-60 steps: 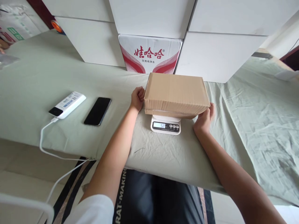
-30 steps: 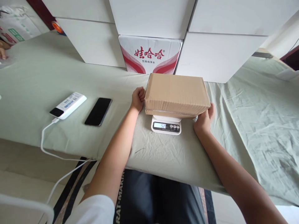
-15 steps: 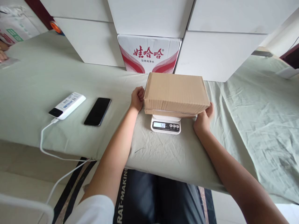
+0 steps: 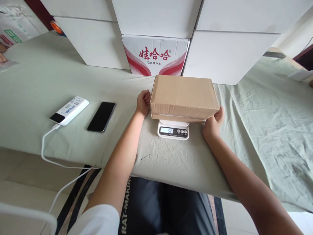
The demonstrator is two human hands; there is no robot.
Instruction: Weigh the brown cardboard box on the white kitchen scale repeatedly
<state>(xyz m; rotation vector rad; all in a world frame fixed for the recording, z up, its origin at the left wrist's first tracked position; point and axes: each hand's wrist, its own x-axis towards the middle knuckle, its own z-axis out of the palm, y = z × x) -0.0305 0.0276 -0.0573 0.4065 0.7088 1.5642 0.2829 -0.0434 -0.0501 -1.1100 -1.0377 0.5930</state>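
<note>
Pale green cloth (image 4: 49, 71) covers the table, wrinkled toward 3 o'clock. White cartons (image 4: 156, 16) stack at 12 o'clock around a red-and-white case (image 4: 155, 55) printed 娃哈哈. At centre, a brown cardboard box (image 4: 184, 96) sits on a white digital scale (image 4: 173, 130). Left hand (image 4: 143, 102), fingers curled, and right hand (image 4: 213, 125) press its ends. Power bank (image 4: 69, 110) and phone (image 4: 101, 116) lie at 9 o'clock.

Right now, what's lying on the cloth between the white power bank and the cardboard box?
In the head view, a black phone and the left hand, which touches the cardboard box; the white power bank lies leftmost.
</note>
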